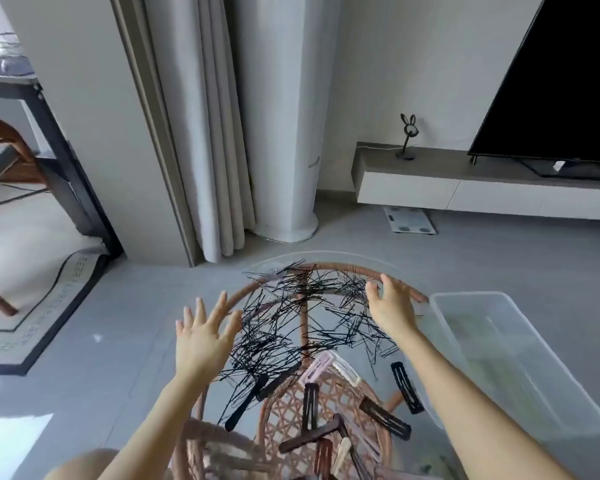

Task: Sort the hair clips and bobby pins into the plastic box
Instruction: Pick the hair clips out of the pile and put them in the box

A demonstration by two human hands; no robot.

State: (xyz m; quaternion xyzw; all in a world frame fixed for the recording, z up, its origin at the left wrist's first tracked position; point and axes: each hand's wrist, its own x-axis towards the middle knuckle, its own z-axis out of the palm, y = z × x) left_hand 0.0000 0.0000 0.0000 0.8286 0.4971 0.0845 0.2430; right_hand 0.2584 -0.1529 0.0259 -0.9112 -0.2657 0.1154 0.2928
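Note:
A big heap of thin black bobby pins (302, 320) covers the far half of a round glass table top (326, 258) on a rattan frame. Several flat hair clips, black, brown, pink and cream (383, 418), lie on the near half. A clear plastic box (520, 358) sits at the table's right, and it looks empty. My left hand (203, 336) hovers at the left edge of the pin heap, fingers spread, holding nothing. My right hand (390, 303) is at the heap's far right side, fingers slightly curled over the pins, nothing visibly gripped.
The rattan table frame (329, 266) shows through the glass. Grey tiled floor surrounds the table. A white column unit (284, 133) and curtain stand behind, a low TV bench (465, 181) with a TV at the right, a rug (42, 306) and dark table legs at the left.

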